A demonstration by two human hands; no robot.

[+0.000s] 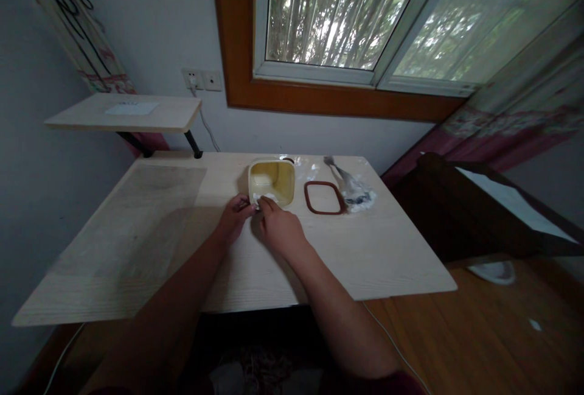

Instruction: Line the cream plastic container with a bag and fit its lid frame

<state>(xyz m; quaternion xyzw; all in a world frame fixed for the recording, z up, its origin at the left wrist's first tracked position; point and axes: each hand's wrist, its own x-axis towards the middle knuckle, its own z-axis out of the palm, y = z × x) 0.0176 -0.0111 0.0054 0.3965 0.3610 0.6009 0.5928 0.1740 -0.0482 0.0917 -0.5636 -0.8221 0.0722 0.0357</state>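
A square yellow container (272, 181) stands open on the wooden table (146, 243), a little past the middle. Just in front of it my left hand (233, 217) and my right hand (279, 224) meet, fingers pinched together on a small white thing (256, 202) I cannot make out, at the container's near rim. To the right lies a brown rectangular lid ring (324, 198), flat on the table. Beyond it rests a crumpled clear plastic wrapper (357, 193) with a metal utensil (336, 170) on it.
A small raised shelf (123, 112) with a white sheet sits at the table's back left. A wall socket (201, 80) and a window are behind. A dark chair (460, 212) stands to the right on the wooden floor.
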